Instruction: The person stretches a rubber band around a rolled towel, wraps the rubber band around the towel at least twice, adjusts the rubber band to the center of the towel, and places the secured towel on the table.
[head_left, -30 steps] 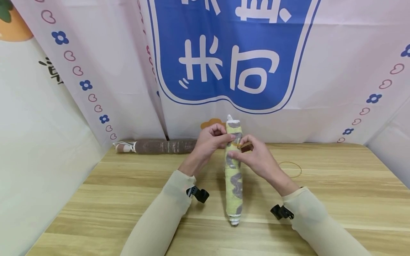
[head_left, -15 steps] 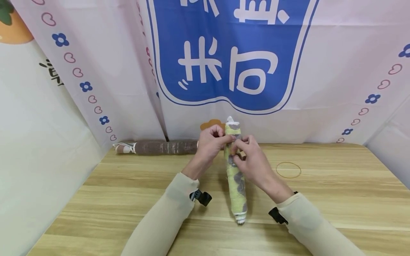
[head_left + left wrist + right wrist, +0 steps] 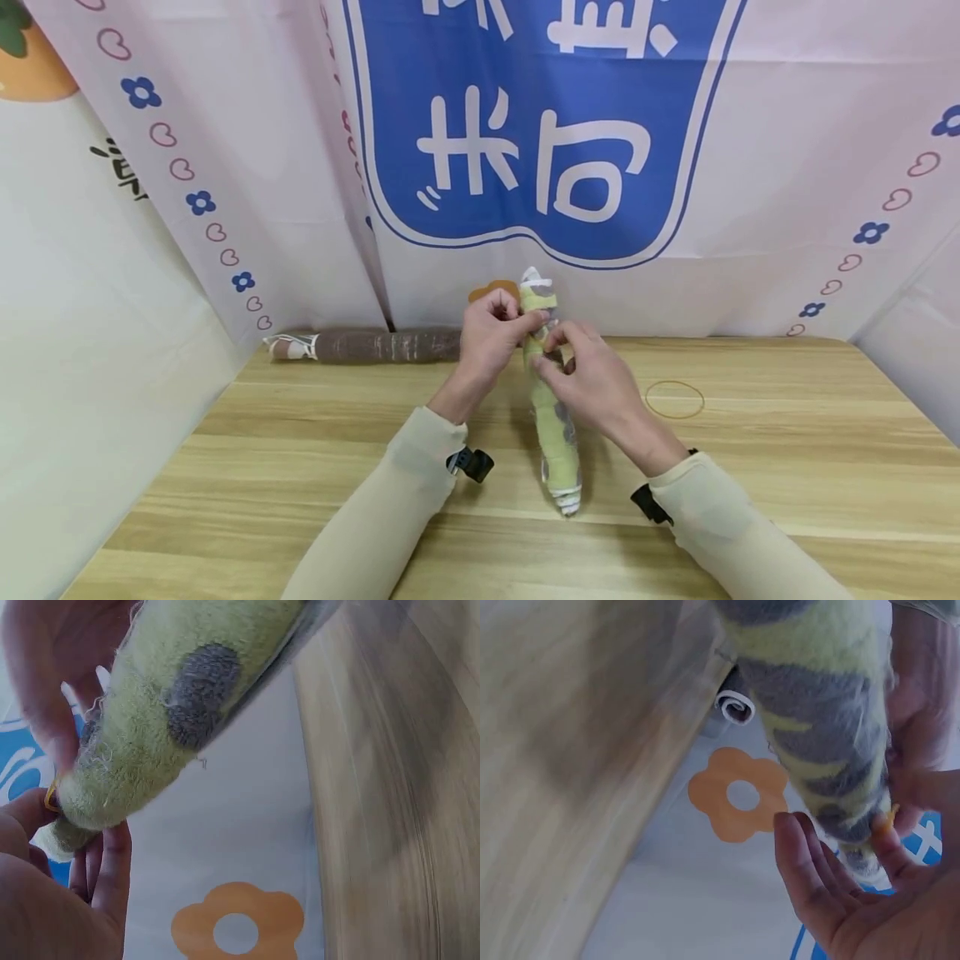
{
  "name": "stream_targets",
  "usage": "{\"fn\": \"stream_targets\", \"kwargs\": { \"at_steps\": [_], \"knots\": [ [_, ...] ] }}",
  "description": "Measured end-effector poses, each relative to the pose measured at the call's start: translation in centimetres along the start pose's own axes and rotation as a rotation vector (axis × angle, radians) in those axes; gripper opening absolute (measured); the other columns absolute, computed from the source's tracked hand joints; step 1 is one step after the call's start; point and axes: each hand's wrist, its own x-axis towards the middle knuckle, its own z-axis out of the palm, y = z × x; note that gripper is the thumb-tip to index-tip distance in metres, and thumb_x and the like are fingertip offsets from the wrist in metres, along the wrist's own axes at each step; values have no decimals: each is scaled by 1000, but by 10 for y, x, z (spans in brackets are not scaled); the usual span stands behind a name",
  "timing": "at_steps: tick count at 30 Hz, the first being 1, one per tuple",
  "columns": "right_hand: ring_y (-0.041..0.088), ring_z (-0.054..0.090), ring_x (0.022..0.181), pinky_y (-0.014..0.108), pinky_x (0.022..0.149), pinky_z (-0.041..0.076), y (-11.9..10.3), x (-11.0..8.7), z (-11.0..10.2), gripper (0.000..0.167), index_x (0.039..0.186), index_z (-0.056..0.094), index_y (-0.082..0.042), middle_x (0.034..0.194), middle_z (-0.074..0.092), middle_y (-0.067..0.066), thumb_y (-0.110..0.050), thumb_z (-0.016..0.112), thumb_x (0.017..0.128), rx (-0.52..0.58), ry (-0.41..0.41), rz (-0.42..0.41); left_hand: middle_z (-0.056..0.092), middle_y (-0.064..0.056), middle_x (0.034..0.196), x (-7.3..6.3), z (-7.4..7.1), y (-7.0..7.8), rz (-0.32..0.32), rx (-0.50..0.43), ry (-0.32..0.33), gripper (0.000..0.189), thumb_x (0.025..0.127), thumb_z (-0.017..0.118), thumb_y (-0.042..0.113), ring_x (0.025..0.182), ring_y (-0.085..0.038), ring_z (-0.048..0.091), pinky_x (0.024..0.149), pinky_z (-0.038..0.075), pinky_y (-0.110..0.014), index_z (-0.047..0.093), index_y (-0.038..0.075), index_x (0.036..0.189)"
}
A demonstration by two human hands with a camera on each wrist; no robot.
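Note:
A rolled towel (image 3: 557,433), pale yellow-green with grey patches and white ends, is held up between my two hands over the table. My left hand (image 3: 491,333) grips it close to its far end, thumb on the near side and fingers behind. A thin yellow rubber band (image 3: 52,796) loops the towel there, right at my left thumb. My right hand (image 3: 592,371) is at the same stretch of the roll from the right, thumb and bent fingers pinching at the band and towel. Part of the band is hidden by the fingers.
A brown rolled towel (image 3: 390,346) lies along the back edge of the wooden table (image 3: 247,467), left of my hands. One loose rubber band (image 3: 675,382) lies on the table to the right. A printed cloth (image 3: 337,250) hangs directly behind the table.
My right hand has drawn in across the roll, and the stretched band no longer shows between the hands. The roll's near end has swung right and its far end slightly left.

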Motion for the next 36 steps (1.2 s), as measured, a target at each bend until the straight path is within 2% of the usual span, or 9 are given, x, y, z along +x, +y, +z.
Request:
{"fn": "stream_targets", "kwargs": {
  "at_steps": [3, 6, 10, 16, 21, 25, 28, 32, 36],
  "knots": [
    [23, 64, 79, 36, 63, 54, 0, 1, -2, 31, 109, 58, -9, 111, 65, 12, -23, 82, 96, 38, -34, 73, 53, -1, 76, 0, 0, 0, -2, -1, -5, 34, 87, 87, 8, 69, -13, 53, 59, 51, -25, 55, 12, 77],
    [25, 63, 81, 35, 64, 55, 2, 3, -5, 31, 110, 56, -6, 112, 66, 15, -17, 82, 95, 114, -19, 104, 63, -3, 84, 2, -1, -1, -17, -76, -26, 22, 90, 85, 9, 77, -15, 63, 71, 62, -36, 63, 9, 87],
    [27, 63, 88, 33, 68, 54, 7, 6, -8, 28, 109, 55, -4, 106, 65, 17, -10, 79, 94, 230, 16, 120, 72, -9, 102, 6, -4, -5, -64, -164, -69, 19, 94, 81, 7, 90, -20, 72, 88, 61, -53, 68, 3, 107],
    [24, 60, 97, 28, 76, 54, 16, 9, -12, 28, 112, 55, 0, 108, 65, 13, -7, 76, 94, 526, -49, 170, 73, -14, 119, 9, -10, -10, -189, -166, -165, 44, 98, 77, 20, 100, -23, 73, 87, 62, -39, 65, 1, 136],
    [22, 61, 99, 31, 81, 57, 18, 11, -17, 27, 113, 54, -1, 111, 65, 11, -6, 75, 96, 668, -134, 220, 66, -12, 121, 10, -10, -10, -219, -125, -258, 43, 100, 75, 29, 105, -21, 67, 87, 62, -36, 71, -1, 131],
    [24, 61, 103, 33, 85, 58, 20, 11, -18, 28, 113, 55, -1, 113, 63, 12, -10, 77, 97, 658, -169, 208, 61, -9, 122, 9, -10, -9, -189, -93, -232, 36, 98, 79, 28, 107, -19, 63, 83, 61, -33, 76, 1, 123],
    [27, 61, 105, 37, 86, 59, 20, 11, -18, 29, 114, 58, -1, 114, 63, 13, -14, 78, 98, 590, -164, 193, 65, -7, 112, 7, -9, -8, -172, -86, -202, 29, 96, 81, 25, 99, -17, 64, 77, 61, -31, 77, 3, 114],
    [29, 64, 111, 41, 87, 58, 17, 9, -16, 36, 109, 60, -5, 115, 67, 12, -28, 83, 95, 459, -113, 191, 68, -5, 94, 6, -7, -6, -133, -73, -177, 20, 93, 84, 19, 84, -16, 66, 68, 61, -30, 74, 5, 102],
    [32, 64, 116, 42, 87, 57, 12, 8, -13, 39, 103, 59, -6, 118, 69, 13, -30, 88, 91, 364, -52, 185, 68, -5, 91, 3, -4, -3, -89, -57, -159, 19, 90, 86, 14, 77, -15, 66, 62, 61, -30, 71, 6, 97]
  ]
}}
